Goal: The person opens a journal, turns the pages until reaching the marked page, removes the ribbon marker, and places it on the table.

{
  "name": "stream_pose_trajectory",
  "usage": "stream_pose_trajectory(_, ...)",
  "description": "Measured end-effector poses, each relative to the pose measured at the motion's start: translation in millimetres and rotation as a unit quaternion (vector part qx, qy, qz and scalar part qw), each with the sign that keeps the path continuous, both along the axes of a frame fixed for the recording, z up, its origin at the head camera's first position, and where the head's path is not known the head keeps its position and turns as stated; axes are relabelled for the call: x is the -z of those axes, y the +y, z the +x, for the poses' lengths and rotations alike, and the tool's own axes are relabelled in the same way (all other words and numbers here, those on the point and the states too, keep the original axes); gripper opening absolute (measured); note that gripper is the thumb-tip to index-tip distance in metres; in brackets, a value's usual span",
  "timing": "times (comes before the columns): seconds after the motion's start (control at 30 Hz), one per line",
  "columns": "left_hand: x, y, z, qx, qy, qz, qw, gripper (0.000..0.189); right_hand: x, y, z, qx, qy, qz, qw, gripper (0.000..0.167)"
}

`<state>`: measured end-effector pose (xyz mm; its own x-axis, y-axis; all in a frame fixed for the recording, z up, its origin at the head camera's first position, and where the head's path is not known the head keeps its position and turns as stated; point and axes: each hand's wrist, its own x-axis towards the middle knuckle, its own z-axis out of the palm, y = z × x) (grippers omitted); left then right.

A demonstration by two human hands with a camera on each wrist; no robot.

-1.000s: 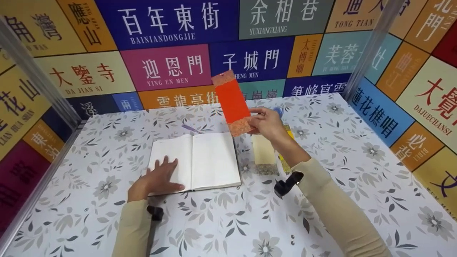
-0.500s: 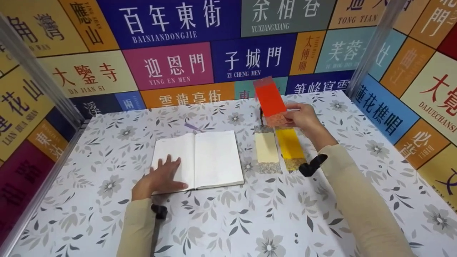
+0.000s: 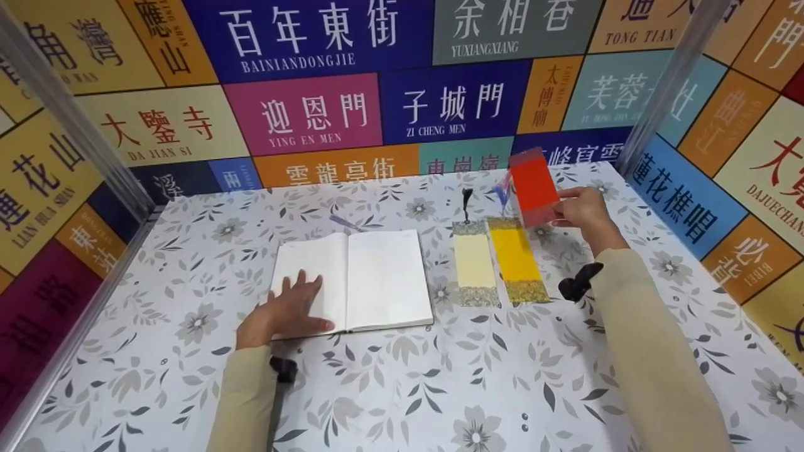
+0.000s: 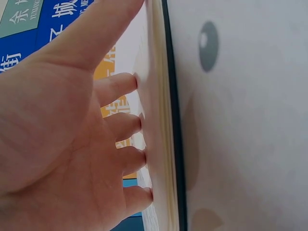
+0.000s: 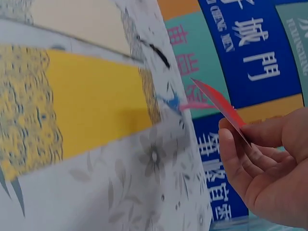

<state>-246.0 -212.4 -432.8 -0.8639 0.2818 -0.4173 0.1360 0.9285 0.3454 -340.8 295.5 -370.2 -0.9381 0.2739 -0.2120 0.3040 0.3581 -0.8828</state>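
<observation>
- Wall [image 3: 301, 116] of multicoloured lettered panels, far side.
- Table [image 3: 377, 389], white, grey floral pattern.
- Notebook [image 3: 389, 276], blank pages spread flat, left of centre.
- Left hand [image 3: 292, 307], well apart from the right; fingers spread, tips touching the left page.
- Right hand [image 3: 587, 210], at far right; thumb and fingers pinch a red card.
- Yellow card [image 3: 518, 254], patterned ends, flat, right of the notebook.
- Cream card [image 3: 474, 260], flat, between notebook and yellow card.
- Red card [image 3: 535, 188], raised and tilted, beyond the yellow card's far right corner.
- Violet slender item [image 3: 344, 221], blurred, just beyond the notebook.
- Black tassel [image 3: 466, 204], at the cream card's far end.
</observation>
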Motion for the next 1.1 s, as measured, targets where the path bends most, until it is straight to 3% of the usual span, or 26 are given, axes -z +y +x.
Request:
stream_pose_trajectory(0.4,-1.0,-0.9,-1.2,-0.012,-0.007,0.002,0.9999,0.100,20.2,37.6,15.2,-0.006,-0.020,0.020,0.9996,0.050)
stream_pose_trajectory(0.67,1.4,-0.5,0.1,0.004,0.009,0.014,0.9999,0.100,40.1,48.8,46.4,-0.051,-0.023,0.009,0.9984,0.054)
stream_pose_trajectory(0.83,1.3,0.8,-0.9,0.002,0.001,0.008,1.0000,0.101,50.9,58.0,64.9,-0.051,-0.034,-0.004,0.9981,0.056)
stream_pose_trajectory(1.1,1.8,-2.1,-1.7,0.002,-0.004,0.010,0.9999,0.102,66.8,61.9,81.9,-0.058,-0.065,-0.027,0.9959,0.059)
